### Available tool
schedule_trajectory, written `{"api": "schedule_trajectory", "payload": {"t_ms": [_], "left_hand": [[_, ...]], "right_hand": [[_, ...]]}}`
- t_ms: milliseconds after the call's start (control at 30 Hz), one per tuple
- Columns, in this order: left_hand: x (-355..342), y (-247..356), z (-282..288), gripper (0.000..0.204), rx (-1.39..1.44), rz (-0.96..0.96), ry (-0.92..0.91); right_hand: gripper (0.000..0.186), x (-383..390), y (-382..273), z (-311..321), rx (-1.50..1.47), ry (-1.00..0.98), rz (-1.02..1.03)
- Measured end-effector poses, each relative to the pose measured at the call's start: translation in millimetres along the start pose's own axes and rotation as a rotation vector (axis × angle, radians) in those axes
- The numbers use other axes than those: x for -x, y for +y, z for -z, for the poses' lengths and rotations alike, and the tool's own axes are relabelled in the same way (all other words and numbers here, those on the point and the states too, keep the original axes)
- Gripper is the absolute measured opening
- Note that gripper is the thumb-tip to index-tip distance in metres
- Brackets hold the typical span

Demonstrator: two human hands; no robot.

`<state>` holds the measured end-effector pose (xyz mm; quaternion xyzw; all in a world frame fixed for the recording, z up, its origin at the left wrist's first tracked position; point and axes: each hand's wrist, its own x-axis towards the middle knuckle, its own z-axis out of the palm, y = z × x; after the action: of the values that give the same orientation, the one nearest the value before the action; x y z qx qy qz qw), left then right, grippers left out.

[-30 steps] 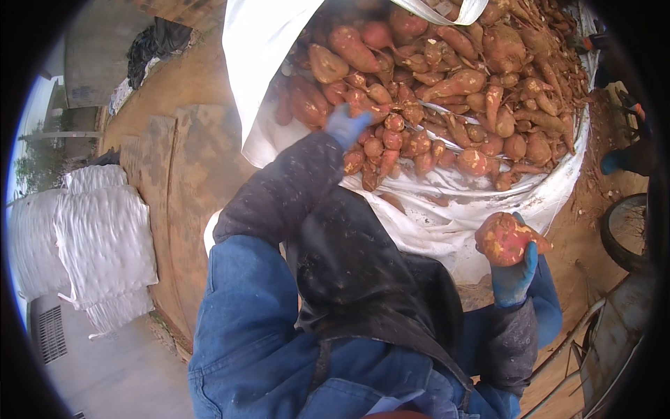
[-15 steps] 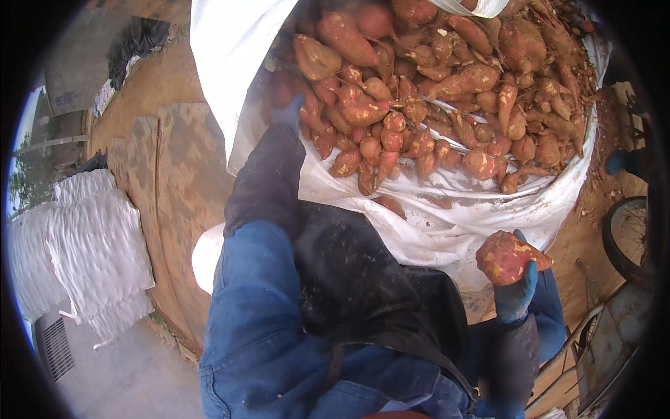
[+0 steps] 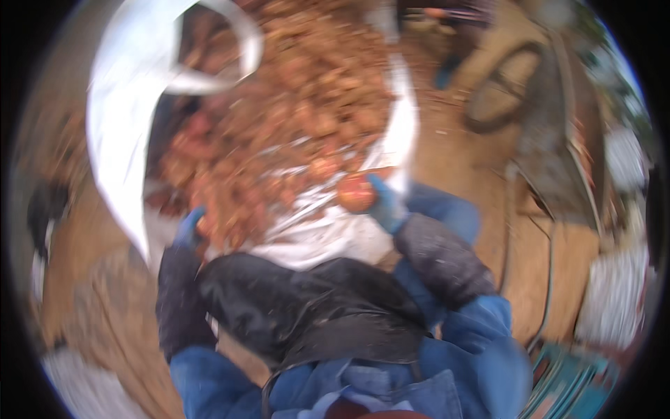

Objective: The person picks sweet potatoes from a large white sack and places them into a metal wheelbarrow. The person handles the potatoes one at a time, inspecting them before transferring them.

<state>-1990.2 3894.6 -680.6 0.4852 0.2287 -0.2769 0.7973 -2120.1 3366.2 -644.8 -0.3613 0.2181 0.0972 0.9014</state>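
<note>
A large reddish sweet potato (image 3: 355,193) sits in my right hand (image 3: 388,207), which wears a blue glove and is closed around its right side. It is held over the near right edge of a white sack (image 3: 335,241). My left hand (image 3: 187,229), also gloved in blue, is at the near left edge of the heaped sweet potatoes (image 3: 307,105). Something orange-brown shows against its fingers, but motion blur hides whether they grip it.
A white sack flap with a loop (image 3: 118,112) rises at the left. To the right stands a wheeled cart (image 3: 558,126) with a dark tyre (image 3: 481,105). Another person's legs (image 3: 457,52) show at the top. Teal crates (image 3: 576,384) lie at the lower right.
The view has swung to the right and blurred. My right hand has brought the sweet potato forward to the sack's edge. My left hand has drawn back from deeper in the heap.
</note>
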Motion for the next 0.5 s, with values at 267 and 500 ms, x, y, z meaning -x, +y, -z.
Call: {"api": "schedule_trajectory", "payload": {"t_ms": [267,500], "left_hand": [[46,-82,-150,0.042,0.079,0.058,-0.330],[79,-182,-223,0.045,-0.006,0.150,-0.320]], "right_hand": [[0.075,65,-54,39,-0.466,0.088,0.186],[0.077,184,-326,49,-0.160,-0.005,1.226]]}}
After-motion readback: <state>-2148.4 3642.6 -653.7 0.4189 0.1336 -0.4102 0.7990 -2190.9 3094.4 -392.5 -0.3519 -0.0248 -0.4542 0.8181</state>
